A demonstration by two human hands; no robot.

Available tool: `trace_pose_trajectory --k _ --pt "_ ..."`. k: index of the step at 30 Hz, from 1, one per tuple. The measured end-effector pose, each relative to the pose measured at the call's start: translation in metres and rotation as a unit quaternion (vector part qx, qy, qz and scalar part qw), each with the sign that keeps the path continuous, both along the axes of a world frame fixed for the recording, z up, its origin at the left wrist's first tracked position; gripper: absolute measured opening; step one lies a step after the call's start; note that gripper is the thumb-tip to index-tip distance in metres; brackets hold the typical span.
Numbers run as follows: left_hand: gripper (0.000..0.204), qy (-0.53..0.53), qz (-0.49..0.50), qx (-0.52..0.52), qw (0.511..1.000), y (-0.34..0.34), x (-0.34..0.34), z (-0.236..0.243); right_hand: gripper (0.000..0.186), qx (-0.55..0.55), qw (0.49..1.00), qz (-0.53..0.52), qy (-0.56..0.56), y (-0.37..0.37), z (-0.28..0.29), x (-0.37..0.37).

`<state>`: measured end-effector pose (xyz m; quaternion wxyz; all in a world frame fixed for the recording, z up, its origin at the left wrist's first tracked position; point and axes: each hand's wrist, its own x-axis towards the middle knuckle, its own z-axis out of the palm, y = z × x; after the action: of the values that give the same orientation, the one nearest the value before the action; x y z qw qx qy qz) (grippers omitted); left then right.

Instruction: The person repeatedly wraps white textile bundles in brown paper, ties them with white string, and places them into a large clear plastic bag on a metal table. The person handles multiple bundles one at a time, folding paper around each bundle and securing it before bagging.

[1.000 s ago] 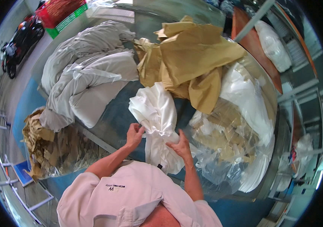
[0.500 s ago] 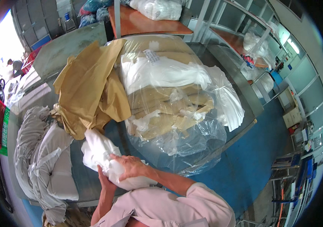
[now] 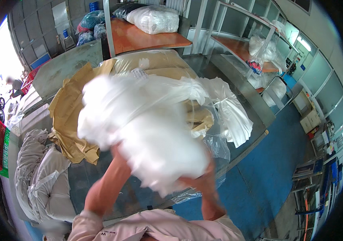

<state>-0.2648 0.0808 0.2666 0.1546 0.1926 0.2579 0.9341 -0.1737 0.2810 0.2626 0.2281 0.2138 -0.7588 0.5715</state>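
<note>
Head view now: white crumpled fabric bundle [image 3: 147,132], motion-blurred, lifted high and filling the middle of the picture; half a second ago held low by the near edge of the grey metal bench [image 3: 99,180], close to the body. Both forearms raised since then, sloping up from the pink sleeves at the lower edge. Left hand [image 3: 117,150] pushed under the bundle's lower left side, mostly hidden by the cloth; fingers out of sight, grip impossible to tell. Right hand [image 3: 203,178] pressed against the bundle's lower right, blurred; fingers seemingly bent onto the cloth, though whether clamped or only resting cannot be told. Bundle clear of the bench top, above the clear plastic sheeting [image 3: 215,144] and the tan brown paper wrapping [image 3: 69,116]. More white fabric in a clear bag [image 3: 231,112] just behind, toward the bench's right edge. Grey-white folded cloth pile [image 3: 38,172] at the left end, well apart from the hands. Bare bench surface between the forearms; blue floor [image 3: 260,184] open beyond the right corner. Orange-topped table [image 3: 139,38] with a bagged white bundle farther back.
</note>
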Motion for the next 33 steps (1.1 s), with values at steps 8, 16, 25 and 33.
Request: trace_pose_trajectory --k 8,16,25,33 --pt "0.082 0.177 0.085 -0.505 0.84 0.112 -0.085 0.05 0.062 -0.167 0.943 -0.277 -0.075 0.243 0.008 -0.129" --pt "0.083 0.275 0.297 -0.837 0.367 0.021 0.013 -0.186 0.041 0.004 0.863 -0.494 -0.103 0.226 -0.195 -0.108" --pt "0.012 0.122 0.346 -0.688 0.626 -0.001 -0.004 -0.131 0.017 0.069 0.843 0.232 -0.48 0.044 -0.229 -0.014" --pt "0.014 0.191 0.245 -0.695 0.649 0.017 0.04 -0.074 0.052 0.505 0.862 -0.03 -0.031 0.031 -0.279 -0.184"
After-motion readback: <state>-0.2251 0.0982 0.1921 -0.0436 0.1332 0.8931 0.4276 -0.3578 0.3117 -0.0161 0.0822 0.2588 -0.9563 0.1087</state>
